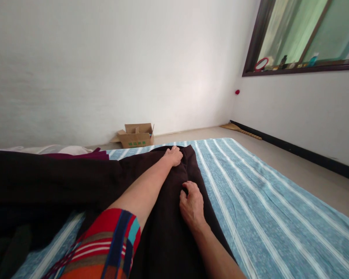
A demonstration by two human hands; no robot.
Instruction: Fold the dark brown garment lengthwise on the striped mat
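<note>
A large dark brown cloth garment [168, 217] lies spread over the bed, one part running off to the left and another toward me. Its exact kind I cannot make out. Near its far end, my left hand [173, 155] has its fingers curled into the fabric, gripping it close to the folded corner. Closer to me, my right hand [193, 203] rests on the garment near its right edge. The fingers there are loosely bent, thumb apart, with no cloth pinched between them.
Blue and white striped bedding [258, 209] reaches to the right. Purple cloth [94, 155] lies behind the garment at left. Past the bed, an open cardboard box [136, 138] stands by the wall. A straw broom [244, 131] lies on the floor at far right.
</note>
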